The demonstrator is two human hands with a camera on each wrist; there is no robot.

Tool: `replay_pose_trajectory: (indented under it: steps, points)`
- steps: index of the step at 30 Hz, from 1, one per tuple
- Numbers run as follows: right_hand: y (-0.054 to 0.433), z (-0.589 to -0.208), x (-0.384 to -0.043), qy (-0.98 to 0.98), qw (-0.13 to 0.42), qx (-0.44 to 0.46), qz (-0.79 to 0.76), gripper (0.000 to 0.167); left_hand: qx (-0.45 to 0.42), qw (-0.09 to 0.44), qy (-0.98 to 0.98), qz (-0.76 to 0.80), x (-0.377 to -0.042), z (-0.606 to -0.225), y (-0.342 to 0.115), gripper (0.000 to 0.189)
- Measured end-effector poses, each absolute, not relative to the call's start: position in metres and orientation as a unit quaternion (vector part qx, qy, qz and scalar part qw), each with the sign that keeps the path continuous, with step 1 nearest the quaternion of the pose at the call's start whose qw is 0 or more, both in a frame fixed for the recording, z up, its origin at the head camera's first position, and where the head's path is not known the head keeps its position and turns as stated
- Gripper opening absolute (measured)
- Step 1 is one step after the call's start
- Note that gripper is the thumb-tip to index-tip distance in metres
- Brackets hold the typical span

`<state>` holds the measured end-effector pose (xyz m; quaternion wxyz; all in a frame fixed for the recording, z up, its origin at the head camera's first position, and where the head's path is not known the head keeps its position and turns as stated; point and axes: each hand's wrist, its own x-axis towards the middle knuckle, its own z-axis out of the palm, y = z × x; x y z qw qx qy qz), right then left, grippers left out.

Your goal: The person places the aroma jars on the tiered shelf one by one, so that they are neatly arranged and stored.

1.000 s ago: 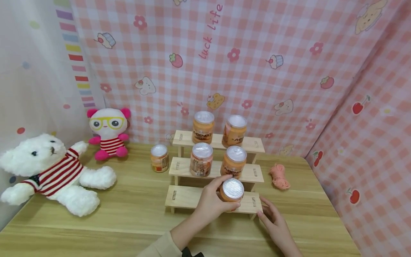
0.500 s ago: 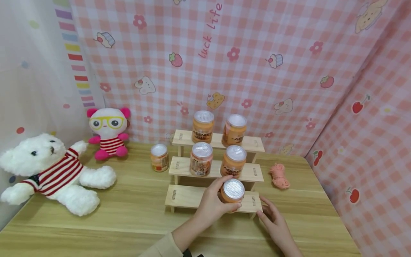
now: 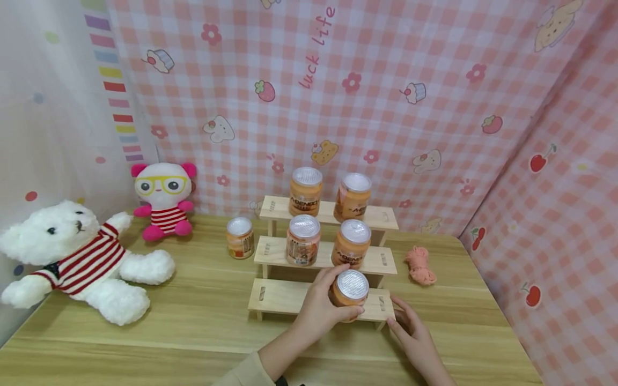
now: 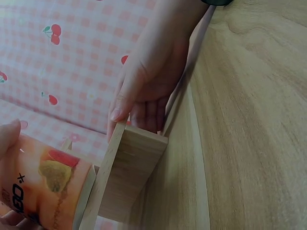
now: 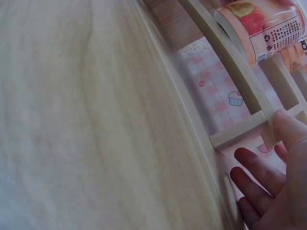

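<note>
In the head view my left hand (image 3: pixel 316 308) grips an orange can (image 3: pixel 352 284) with a clear ridged lid, upright at the right part of the lowest tier of a wooden stepped stand (image 3: pixel 280 297). Its base meets or nearly meets the board; fruit pictures show on its label in the left wrist view. My right hand (image 3: pixel 414 338) holds the right end of that tier. In the right wrist view its thumb (image 5: pixel 288 127) presses the board's end, while the lower fingers hang loosely beside the leg. Matching cans stand in pairs on the middle tier (image 3: pixel 302 241) and top tier (image 3: pixel 306 193).
Another can (image 3: pixel 240 238) stands on the wooden table (image 3: pixel 203 321) left of the stand. A pink yarn bundle (image 3: pixel 420 265) lies to the right. A white teddy bear (image 3: pixel 92 262) and a panda plush (image 3: pixel 164 201) sit at left. Checked cloth (image 3: pixel 386 107) hangs behind.
The left hand and its can have shifted very slightly right and toward the front of the lowest tier. The right hand stays at the stand's end.
</note>
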<state>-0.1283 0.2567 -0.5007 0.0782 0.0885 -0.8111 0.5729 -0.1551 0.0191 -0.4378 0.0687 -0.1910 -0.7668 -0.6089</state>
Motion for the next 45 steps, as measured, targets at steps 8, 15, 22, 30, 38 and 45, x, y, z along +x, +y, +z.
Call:
replay_pose_trajectory:
  steps: [8, 15, 22, 30, 38, 45]
  points:
    - [0.258, -0.501, -0.129, -0.815, 0.074, 0.086, 0.569, 0.045, -0.192, 0.055, -0.766, -0.611, -0.156, -0.437, 0.019, 0.081]
    - [0.257, -0.500, -0.128, -0.821, 0.074, 0.078, 0.561, 0.044, -0.192, 0.050, -0.761, -0.617, -0.154, -0.434, 0.011, 0.084]
    - [0.256, -0.498, -0.127, -0.823, 0.073, 0.076, 0.559, 0.044, -0.198, 0.078, -0.775, -0.595, -0.146, -0.418, -0.012, 0.082]
    - [0.256, -0.499, -0.128, -0.824, 0.068, 0.070, 0.559, 0.045, -0.196, 0.140, -0.771, -0.590, -0.138, -0.399, -0.047, 0.072]
    - [0.256, -0.499, -0.127, -0.820, 0.072, 0.073, 0.563, 0.045, -0.187, 0.195, -0.767, -0.582, -0.143, -0.395, -0.088, 0.068]
    - [0.256, -0.500, -0.128, -0.821, 0.070, 0.072, 0.562, 0.045, -0.151, 0.225, -0.784, -0.558, -0.162, -0.399, -0.121, 0.067]
